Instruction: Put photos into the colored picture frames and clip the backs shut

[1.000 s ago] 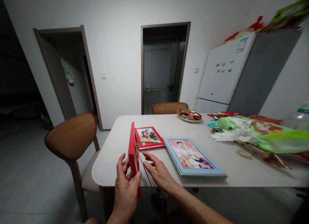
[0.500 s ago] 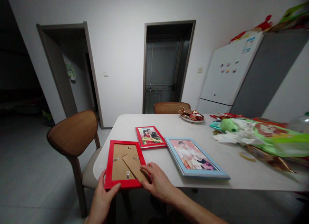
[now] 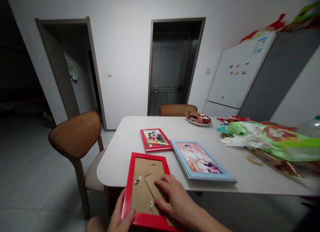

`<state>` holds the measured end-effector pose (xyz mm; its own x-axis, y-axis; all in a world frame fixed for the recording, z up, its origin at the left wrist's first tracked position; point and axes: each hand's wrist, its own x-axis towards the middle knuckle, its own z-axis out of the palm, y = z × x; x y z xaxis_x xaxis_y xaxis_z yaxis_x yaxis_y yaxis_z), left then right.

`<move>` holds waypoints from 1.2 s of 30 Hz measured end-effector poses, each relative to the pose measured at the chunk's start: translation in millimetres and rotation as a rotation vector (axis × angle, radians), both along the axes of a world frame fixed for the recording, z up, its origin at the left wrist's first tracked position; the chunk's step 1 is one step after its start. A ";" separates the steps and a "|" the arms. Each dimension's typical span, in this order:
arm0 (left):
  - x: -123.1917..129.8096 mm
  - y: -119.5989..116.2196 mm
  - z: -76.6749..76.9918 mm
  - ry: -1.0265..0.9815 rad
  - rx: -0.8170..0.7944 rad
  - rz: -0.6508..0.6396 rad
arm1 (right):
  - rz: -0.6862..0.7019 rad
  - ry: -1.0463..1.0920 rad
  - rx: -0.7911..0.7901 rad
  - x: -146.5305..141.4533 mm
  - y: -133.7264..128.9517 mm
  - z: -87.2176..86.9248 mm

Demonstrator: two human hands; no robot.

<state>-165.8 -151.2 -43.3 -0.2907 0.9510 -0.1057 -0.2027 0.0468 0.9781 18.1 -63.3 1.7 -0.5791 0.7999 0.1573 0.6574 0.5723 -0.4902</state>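
Note:
A red picture frame is held back side up at the table's near edge, showing brown backing board with small metal clips and a stand flap. My left hand grips its lower left corner, thumb on top. My right hand rests on the backing at the right, fingers bent over the stand flap; whether it pinches the flap is hard to tell. Beyond lies a second red frame, photo up. To its right, a larger light blue frame lies photo up, touching or nearly touching it.
On the white table are a plate of wrapped items, a tape roll and a green plastic bag with tissues. Wooden chairs stand at the left and far side.
The held red frame has moved right and toward me, partly off the table edge. Both hands have moved with it. The other frames lie as before.

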 end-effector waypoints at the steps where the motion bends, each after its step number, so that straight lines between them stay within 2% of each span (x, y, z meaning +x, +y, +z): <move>1: 8.5 6.6 1.8 0.004 0.023 -0.013 | -0.023 0.019 0.014 3.4 4.8 -2.3; 5: 27.4 35.4 8.6 0.075 0.091 -0.081 | -0.062 0.059 0.022 13.9 32.5 -8.1; 9: 13.3 48.9 12.3 0.252 0.107 -0.156 | -0.023 0.070 0.065 6.4 52.8 -10.6; 16: -22.6 52.0 32.8 0.640 0.047 -0.112 | -0.047 -0.005 0.132 -30.0 52.9 -10.6; 18: -24.7 55.4 35.8 0.750 0.045 -0.097 | -0.057 -0.058 0.143 -29.4 51.9 -8.4; 21: -22.8 61.4 31.7 0.911 0.061 -0.076 | -0.036 -0.104 0.142 -19.8 54.5 -5.8; 24: -18.1 65.5 23.8 0.907 0.109 -0.124 | -0.010 -0.073 0.091 -8.5 64.1 -5.3; 27: -14.7 66.7 20.8 0.871 0.124 -0.182 | -0.048 -0.018 0.100 -1.9 78.2 -7.1; 30: -14.5 67.0 24.2 0.906 0.156 -0.259 | -0.036 -0.046 0.181 -1.1 90.4 -8.9; 33: -15.6 68.1 28.9 0.898 0.209 -0.366 | 0.007 -0.127 0.189 -4.5 97.5 -9.0; 36: -16.0 69.4 30.0 0.843 0.219 -0.416 | -0.041 -0.129 0.183 -9.2 101.7 -9.1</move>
<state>-181.8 -81.8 -13.4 0.1745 0.9688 0.1761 0.5619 -0.2449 0.7902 8.9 38.4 -7.4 -0.5713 0.7884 0.2283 0.7327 0.6152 -0.2910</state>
